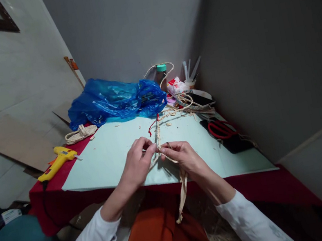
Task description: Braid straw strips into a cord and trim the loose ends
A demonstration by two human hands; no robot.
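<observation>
Over the near part of a pale green sheet (109, 163) my two hands meet around pale straw strips (158, 135). My left hand (137, 162) is closed, pinching the strips at its fingertips. My right hand (183, 158) is closed too, its fingers wrapped on the same strips. From between the hands a plaited length runs away across the sheet toward the back. Loose strip ends (183, 195) hang down from my right hand past the table edge over my orange lap.
A yellow glue gun (57, 160) lies at the left on the red tablecloth (53, 197). A blue plastic bag (113, 99) fills the back. Red-handled scissors (220, 130) lie at the right. A straw coil (80, 133), a bottle (161, 72) and tangled straw sit behind.
</observation>
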